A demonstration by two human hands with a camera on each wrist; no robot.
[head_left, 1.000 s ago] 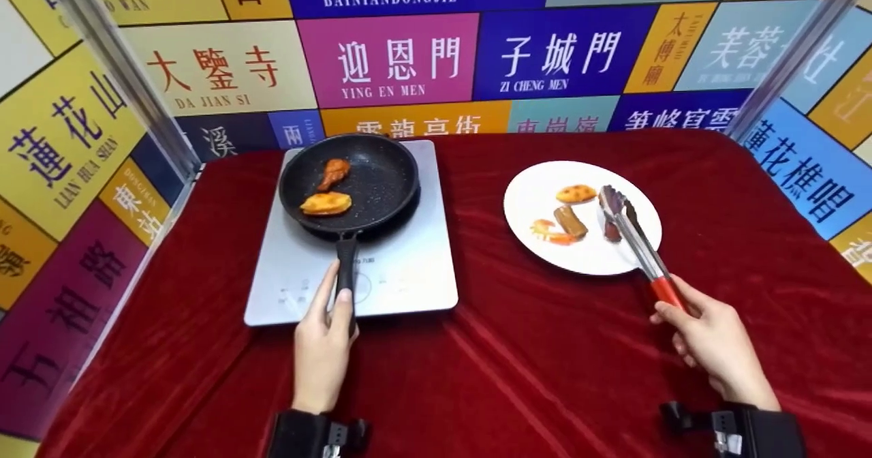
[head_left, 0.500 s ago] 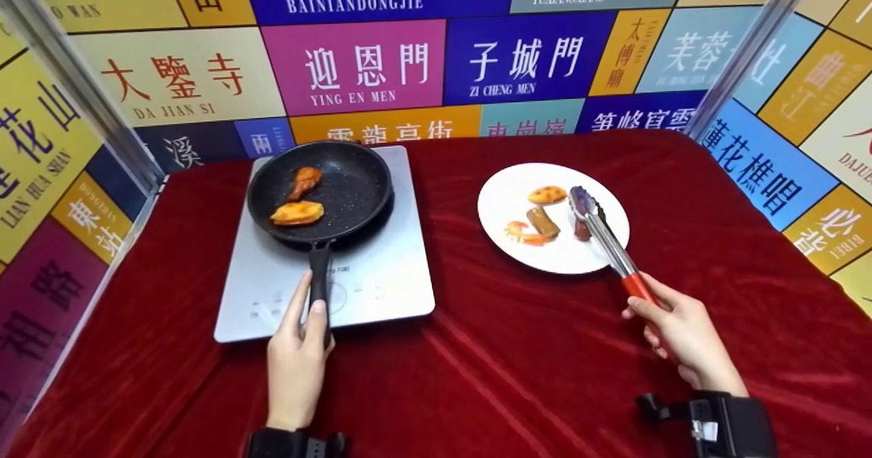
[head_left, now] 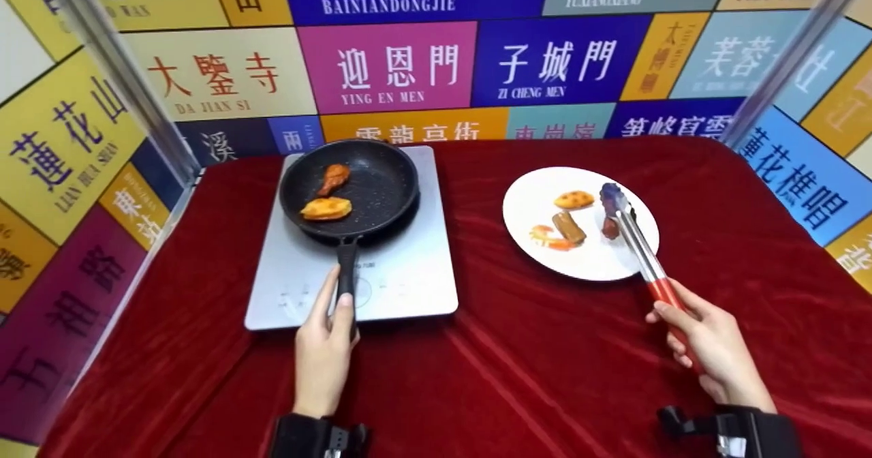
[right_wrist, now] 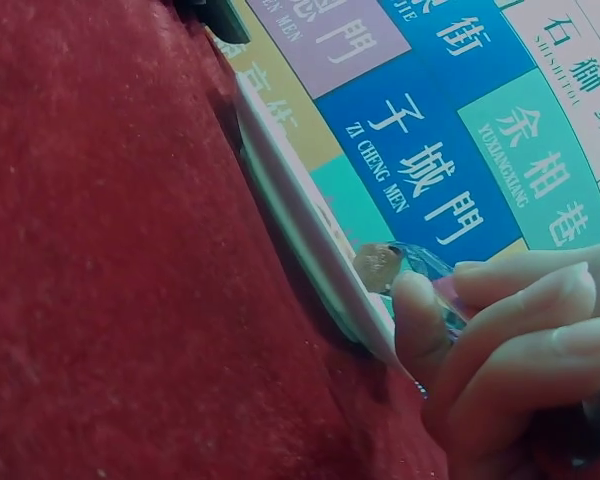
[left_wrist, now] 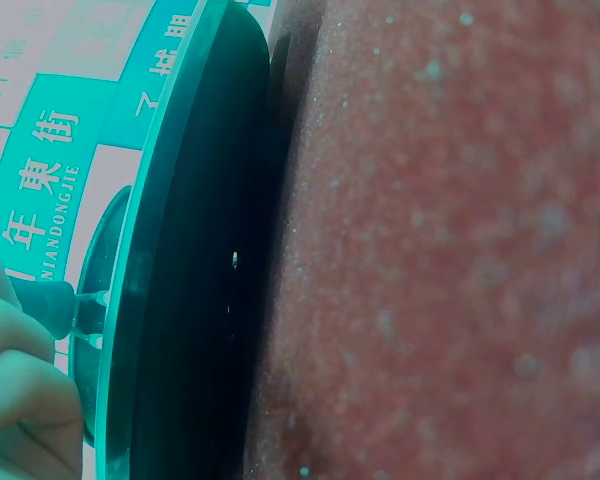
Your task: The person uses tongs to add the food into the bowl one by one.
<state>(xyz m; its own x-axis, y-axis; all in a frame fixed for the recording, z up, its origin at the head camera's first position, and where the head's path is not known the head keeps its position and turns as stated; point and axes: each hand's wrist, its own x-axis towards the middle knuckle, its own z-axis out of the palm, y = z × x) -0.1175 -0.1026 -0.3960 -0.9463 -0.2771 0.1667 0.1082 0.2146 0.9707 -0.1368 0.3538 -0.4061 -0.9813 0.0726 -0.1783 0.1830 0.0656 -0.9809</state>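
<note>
My left hand (head_left: 325, 349) grips the black handle of a frying pan (head_left: 381, 185). In the pan lie a browned drumstick (head_left: 334, 179) and a yellow piece of food (head_left: 326, 208) with brown spots. My right hand (head_left: 708, 342) holds metal tongs (head_left: 640, 247) by their red handle. Their tips are over the right side of a white plate (head_left: 599, 266), at a dark reddish-brown piece of food (head_left: 610, 228). Beside it lie a brown, roll-like piece (head_left: 568, 229), an orange-and-white shrimp (head_left: 552, 238) and a yellow oval piece (head_left: 574, 200). The right wrist view has fingers (right_wrist: 520, 310) near the plate rim.
Under the pan is a silver induction cooktop (head_left: 422, 287), left of the plate. A dark red cloth (head_left: 477, 362) covers the table. Behind stands a colourful wall panel (head_left: 388, 63) with lettering, between metal posts (head_left: 783, 56).
The tongs' arms have come closer together around the dark reddish-brown piece on the plate. My left hand keeps its hold on the pan handle. The head view swung and came back.
</note>
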